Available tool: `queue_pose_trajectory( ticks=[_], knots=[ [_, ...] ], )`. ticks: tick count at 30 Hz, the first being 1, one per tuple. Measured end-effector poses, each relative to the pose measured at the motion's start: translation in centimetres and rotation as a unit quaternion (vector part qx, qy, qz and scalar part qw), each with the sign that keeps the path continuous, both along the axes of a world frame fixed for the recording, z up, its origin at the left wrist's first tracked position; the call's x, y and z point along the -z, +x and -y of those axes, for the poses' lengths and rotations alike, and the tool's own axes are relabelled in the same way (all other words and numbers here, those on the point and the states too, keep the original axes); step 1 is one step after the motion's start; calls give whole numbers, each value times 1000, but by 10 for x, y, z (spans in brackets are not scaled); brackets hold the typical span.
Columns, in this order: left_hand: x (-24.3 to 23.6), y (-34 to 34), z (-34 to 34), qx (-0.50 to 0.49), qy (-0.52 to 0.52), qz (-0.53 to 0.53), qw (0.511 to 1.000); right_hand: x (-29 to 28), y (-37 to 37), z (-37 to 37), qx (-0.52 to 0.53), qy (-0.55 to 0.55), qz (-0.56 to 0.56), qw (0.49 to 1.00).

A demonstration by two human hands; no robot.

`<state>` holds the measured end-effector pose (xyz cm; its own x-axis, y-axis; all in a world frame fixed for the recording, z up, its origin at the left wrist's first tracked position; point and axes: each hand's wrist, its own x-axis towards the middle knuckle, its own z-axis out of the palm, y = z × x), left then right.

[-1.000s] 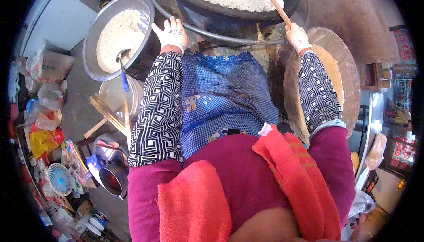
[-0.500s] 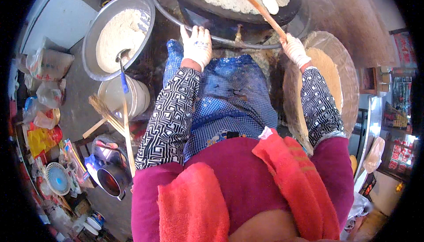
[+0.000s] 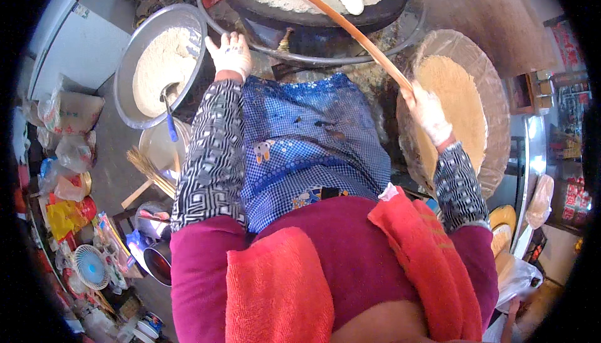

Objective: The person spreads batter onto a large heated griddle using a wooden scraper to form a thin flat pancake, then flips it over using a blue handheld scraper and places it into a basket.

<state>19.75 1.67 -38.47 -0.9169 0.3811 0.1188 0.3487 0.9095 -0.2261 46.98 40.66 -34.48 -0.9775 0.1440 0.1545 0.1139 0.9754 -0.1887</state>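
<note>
Round dark griddle (image 3: 250, 1) ahead of both hands, thin batter sheet spread on top. Long wooden spatula (image 3: 350, 30) gripped by closed right hand (image 3: 427, 110), blade resting on sheet. Left hand (image 3: 230, 55) open, fingers spread, near griddle rim. Best kept blade flat, low, sweeping gently; thin sheet likely tears.

The person wears a magenta top, black-and-white geometric-patterned sleeve covers, a blue checked apron with small cartoon patches, and an orange-red scarf over both shoulders; pale gloves cover the left hand (image 3: 230, 55) and right hand (image 3: 429, 110).
</note>
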Motion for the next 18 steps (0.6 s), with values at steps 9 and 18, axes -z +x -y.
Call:
queue_pose_trajectory(
  ticks=[9,18],
  knots=[
    [5,127,-106,181,129,23,975,37,3,-19,55,35,68,996],
    [20,104,-85,144,19,-36,989,32,-130,-38,69,36,42,996]
  ],
)
